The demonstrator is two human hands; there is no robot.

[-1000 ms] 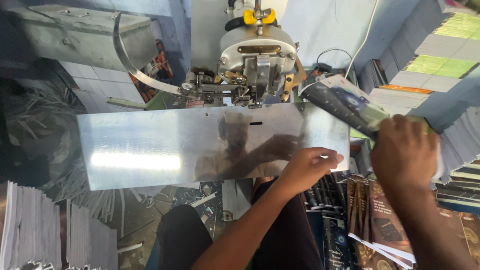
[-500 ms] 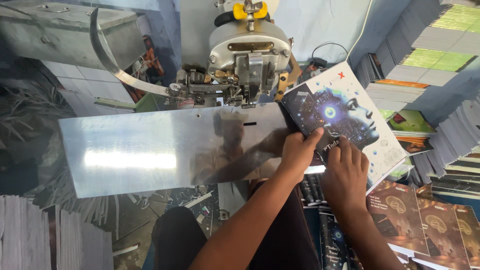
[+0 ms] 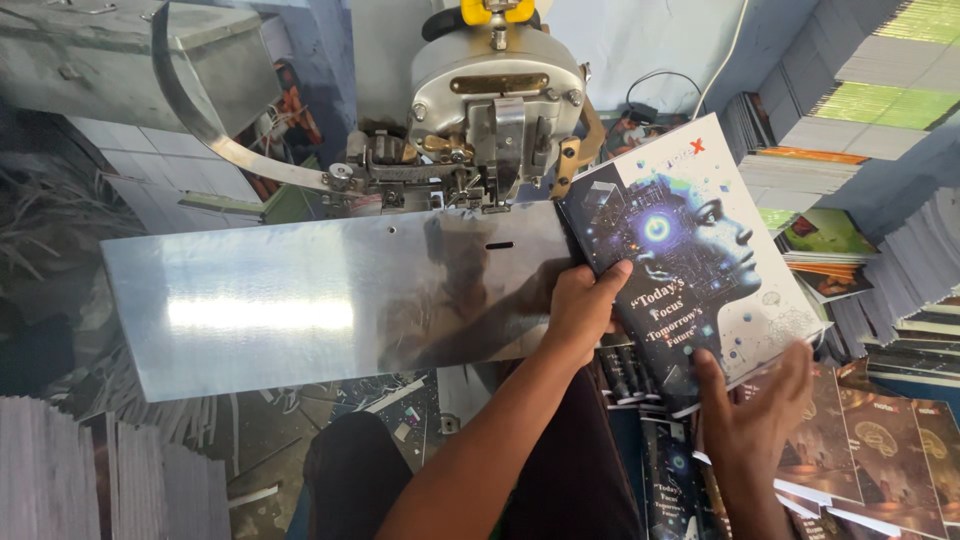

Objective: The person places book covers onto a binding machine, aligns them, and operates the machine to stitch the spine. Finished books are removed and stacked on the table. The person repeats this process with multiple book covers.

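A booklet (image 3: 690,250) with a dark blue and white cover showing a face in profile lies tilted at the right end of the shiny metal plate (image 3: 300,300). Its upper left corner sits just under the grey stitching machine head (image 3: 495,110). My left hand (image 3: 585,310) grips the booklet's left edge, thumb on the cover. My right hand (image 3: 750,420) is at the booklet's lower right corner, with fingers spread and the thumb touching the cover.
Stacks of similar booklets (image 3: 880,440) lie under and to the right of my hands. Taller piles of printed sheets (image 3: 860,110) fill the right side. A curved metal arm (image 3: 210,130) and a grey metal box (image 3: 110,60) are at the upper left. Grey paper stacks (image 3: 90,480) stand at the lower left.
The booklet came from the right, where my right hand held it curled, onto the plate's right end. My left hand took its left edge and my right hand slid down to the lower corner.
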